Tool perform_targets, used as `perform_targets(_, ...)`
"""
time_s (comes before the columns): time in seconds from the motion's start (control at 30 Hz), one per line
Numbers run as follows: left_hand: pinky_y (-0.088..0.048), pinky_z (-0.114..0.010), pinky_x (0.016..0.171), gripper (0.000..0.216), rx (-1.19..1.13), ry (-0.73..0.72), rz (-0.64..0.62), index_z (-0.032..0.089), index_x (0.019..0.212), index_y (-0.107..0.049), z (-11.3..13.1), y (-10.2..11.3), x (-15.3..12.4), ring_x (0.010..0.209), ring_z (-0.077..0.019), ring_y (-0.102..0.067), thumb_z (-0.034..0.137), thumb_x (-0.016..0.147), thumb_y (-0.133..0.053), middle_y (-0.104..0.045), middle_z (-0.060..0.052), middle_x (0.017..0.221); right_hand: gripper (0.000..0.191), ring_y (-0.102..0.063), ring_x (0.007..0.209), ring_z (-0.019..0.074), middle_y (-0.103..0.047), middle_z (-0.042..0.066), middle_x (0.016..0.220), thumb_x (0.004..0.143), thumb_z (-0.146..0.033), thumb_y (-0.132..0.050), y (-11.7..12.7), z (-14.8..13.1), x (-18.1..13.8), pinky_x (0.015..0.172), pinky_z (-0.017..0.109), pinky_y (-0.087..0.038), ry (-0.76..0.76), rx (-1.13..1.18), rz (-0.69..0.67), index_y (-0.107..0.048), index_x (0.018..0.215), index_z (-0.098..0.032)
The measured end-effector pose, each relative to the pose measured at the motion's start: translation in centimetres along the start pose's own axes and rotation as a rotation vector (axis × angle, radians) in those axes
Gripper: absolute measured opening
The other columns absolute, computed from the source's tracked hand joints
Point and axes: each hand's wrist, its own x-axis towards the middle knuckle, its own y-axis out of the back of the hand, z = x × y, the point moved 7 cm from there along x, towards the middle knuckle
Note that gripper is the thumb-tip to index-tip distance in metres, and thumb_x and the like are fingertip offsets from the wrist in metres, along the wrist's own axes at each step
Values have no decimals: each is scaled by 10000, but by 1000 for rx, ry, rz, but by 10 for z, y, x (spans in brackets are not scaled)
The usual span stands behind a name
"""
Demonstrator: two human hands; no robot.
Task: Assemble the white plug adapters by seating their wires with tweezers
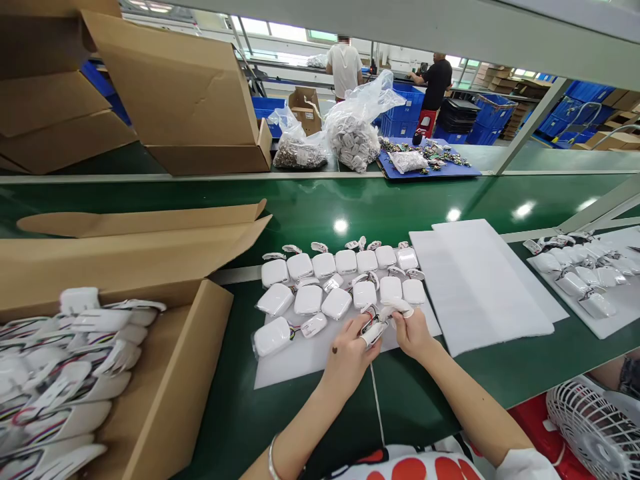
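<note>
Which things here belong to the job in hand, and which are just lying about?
Likely in the job:
- held white unit
- units on the white sheet
- open box of wired units

Seemingly just about:
- fan
- filled plastic bags
- blue crates

Along the far edge of the white sheet (pixel 300 363) I count seven square cases (pixel 346 261), then six, then one nearest, at the left edge; beyond, two co-workers (pixel 345 68).

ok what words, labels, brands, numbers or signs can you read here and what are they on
No text is readable.
Small wired white piece in the nearest row: faint marks, too small to read.
Held white part: no readable print.
Small cardboard box at the back: any marking too blurred.
</note>
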Motion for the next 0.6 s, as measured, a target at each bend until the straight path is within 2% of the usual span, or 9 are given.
perform_targets(0.17,-537,-314,676,109,-2,-4,-3,179,849,-640,1,-2,1,829,-194,-583,130,799,-556,-624,-72,996,491,-453,494,153,-504,30,560,963,-461,-187,-4,0,9,511,274,-337,-89,-65,5,-506,693,-203)
perform_targets(0.27,-532,-312,668,114,16,-8,-7,184,853,-641,2,-1,1,824,-196,-587,143,812,-543,-625,-72,992,473,-400,435,129,-452,2,504,971,-420,-227,1,-7,11,465,263,-290,-69,-81,39,-473,635,-198)
perform_targets(0.47,-527,-286,665,138,-14,5,15,186,870,-644,3,2,0,833,-185,-595,184,851,-507,-621,-71,955,376,-486,493,144,-527,17,566,980,-310,-269,41,-19,-5,495,257,-354,-10,-11,408,-547,759,-185)
perform_targets(0.53,-529,-296,675,140,-13,8,0,190,873,-645,2,0,-1,840,-189,-595,191,850,-507,-621,-71,961,341,-506,516,150,-547,20,584,975,-297,-293,40,-24,-4,506,256,-367,83,-15,396,-548,776,-192)
perform_targets(0.6,-531,-304,680,137,-9,20,-3,192,863,-647,1,-1,-2,861,-196,-595,189,845,-511,-619,-72,966,319,-506,512,144,-560,16,591,974,-285,-305,32,-28,-1,500,249,-365,177,-16,319,-549,789,-194)
